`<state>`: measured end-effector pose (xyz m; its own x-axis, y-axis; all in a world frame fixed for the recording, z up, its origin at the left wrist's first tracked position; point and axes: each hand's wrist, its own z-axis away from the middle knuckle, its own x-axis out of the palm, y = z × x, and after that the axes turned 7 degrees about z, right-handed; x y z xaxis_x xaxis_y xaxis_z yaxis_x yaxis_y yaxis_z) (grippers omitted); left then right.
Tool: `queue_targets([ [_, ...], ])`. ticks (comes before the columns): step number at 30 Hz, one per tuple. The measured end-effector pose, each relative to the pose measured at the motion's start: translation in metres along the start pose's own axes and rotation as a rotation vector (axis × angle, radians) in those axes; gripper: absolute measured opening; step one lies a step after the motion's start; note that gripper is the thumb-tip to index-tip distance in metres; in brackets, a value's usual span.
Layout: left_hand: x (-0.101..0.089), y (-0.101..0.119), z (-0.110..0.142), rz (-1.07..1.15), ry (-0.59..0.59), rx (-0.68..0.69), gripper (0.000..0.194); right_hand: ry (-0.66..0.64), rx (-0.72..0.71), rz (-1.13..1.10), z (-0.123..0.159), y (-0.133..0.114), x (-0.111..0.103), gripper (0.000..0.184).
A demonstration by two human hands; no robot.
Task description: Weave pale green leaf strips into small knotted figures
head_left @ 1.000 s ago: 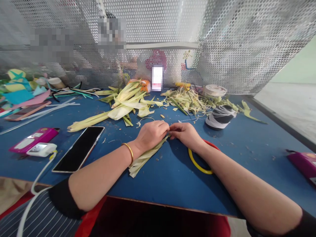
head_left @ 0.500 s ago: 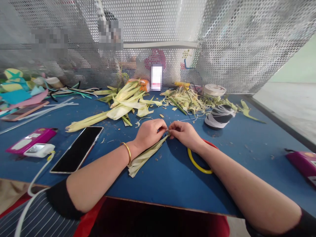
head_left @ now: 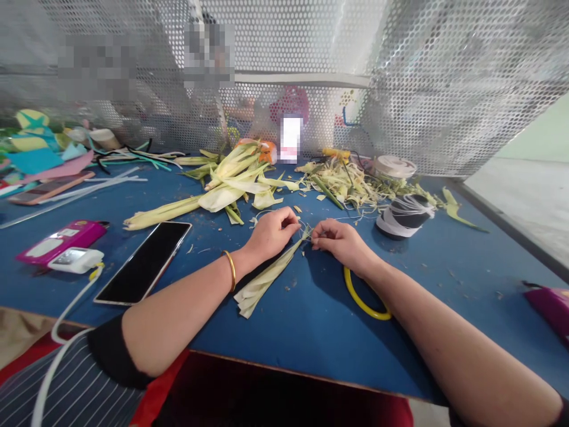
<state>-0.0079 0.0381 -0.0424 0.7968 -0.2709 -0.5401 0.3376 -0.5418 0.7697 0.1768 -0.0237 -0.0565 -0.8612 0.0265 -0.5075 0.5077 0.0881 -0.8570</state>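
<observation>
A folded strip of pale corn husk (head_left: 269, 279) lies slantwise on the table, its narrow tip between my two hands. Thin white thread (head_left: 306, 227) loops about that tip. My left hand (head_left: 274, 232) is closed in a pinch at the thread, left of the tip. On the other side, my right hand (head_left: 334, 240) also pinches thread, with its fingertips close to the husk. A black spool wound with white thread (head_left: 403, 216) stands to the right. Under my right wrist a yellow ring (head_left: 362, 299) lies partly hidden.
Whole corn husks (head_left: 231, 184) and a heap of husk scraps (head_left: 344, 184) lie toward the back. A dark-screened phone (head_left: 144, 261) and a purple packet (head_left: 62, 243) with a white charger (head_left: 76, 260) are at left. Perforated metal mesh (head_left: 302, 53) closes off the far side.
My hands have moved slightly apart, and the thread between them now shows as a loop at the husk's tip. The whole view has shifted a little.
</observation>
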Motion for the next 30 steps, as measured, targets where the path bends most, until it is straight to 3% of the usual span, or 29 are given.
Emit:
queue_targets([
  [6, -0.003, -0.01, -0.003, -0.05, 0.099, -0.131, 0.008, -0.025, -0.09, -0.085, 0.005, -0.01, -0.004, 0.009],
  [10, -0.002, -0.009, -0.002, -0.057, 0.117, -0.167, 0.01, -0.202, -0.116, -0.274, 0.011, -0.022, -0.002, 0.014],
  [13, 0.0, -0.004, -0.002, 0.2, 0.099, -0.281, 0.011, -0.247, -0.092, -0.236, 0.01, -0.022, 0.002, 0.012],
  [16, 0.001, 0.002, -0.001, 0.583, 0.027, -0.459, 0.013, -0.177, -0.125, -0.155, 0.008, -0.018, 0.006, 0.009],
  [18, 0.002, 0.004, 0.0, 0.729, -0.023, -0.5, 0.013, -0.145, -0.142, -0.128, 0.007, -0.016, 0.007, 0.01],
  [21, 0.003, 0.001, 0.001, 0.675, -0.058, -0.438, 0.013, -0.13, -0.169, -0.061, 0.008, -0.016, 0.007, 0.013],
  [26, 0.004, -0.005, 0.003, 0.186, -0.043, -0.121, 0.014, -0.129, -0.228, 0.111, 0.011, -0.016, 0.008, 0.014],
  [30, 0.003, -0.004, 0.004, 0.051, -0.014, -0.039, 0.016, -0.119, -0.192, 0.097, 0.01, -0.015, 0.01, 0.013],
])
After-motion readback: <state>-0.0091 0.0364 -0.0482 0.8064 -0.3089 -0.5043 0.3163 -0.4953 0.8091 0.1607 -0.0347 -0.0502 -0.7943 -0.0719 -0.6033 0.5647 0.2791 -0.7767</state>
